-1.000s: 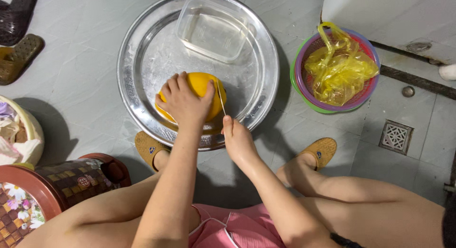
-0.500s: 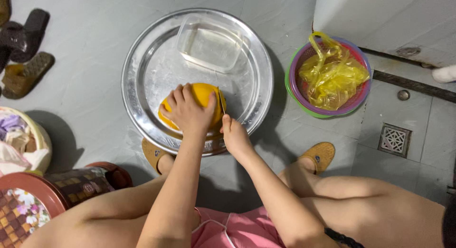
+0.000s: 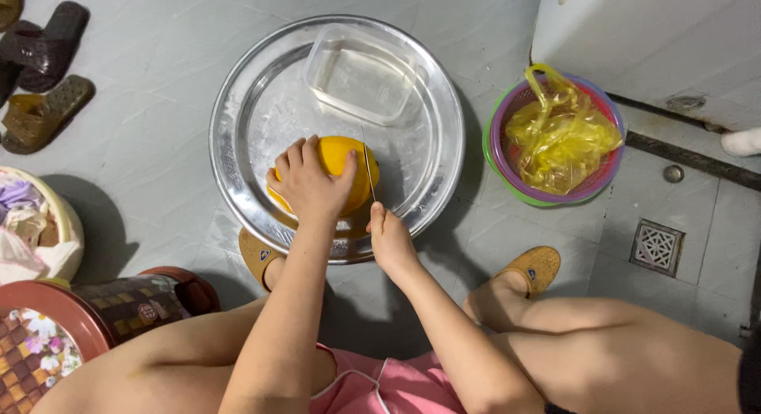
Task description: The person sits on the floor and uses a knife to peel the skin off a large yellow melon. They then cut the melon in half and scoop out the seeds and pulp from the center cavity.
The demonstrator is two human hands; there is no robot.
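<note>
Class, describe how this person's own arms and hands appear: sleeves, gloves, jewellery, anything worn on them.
Both arms are bare from the shoulder down; no sleeves reach them. The left hand and right hand wear no gloves, and no rings, bracelets or watch can be seen. Fingernails look short and unpainted, though they are small in this view. The only clothing in sight is a pink garment with pale piping at the lap.

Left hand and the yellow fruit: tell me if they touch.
Touching. The head view shows the left hand lying on the yellow fruit, fingers spread over its top, with no gap between them.
</note>
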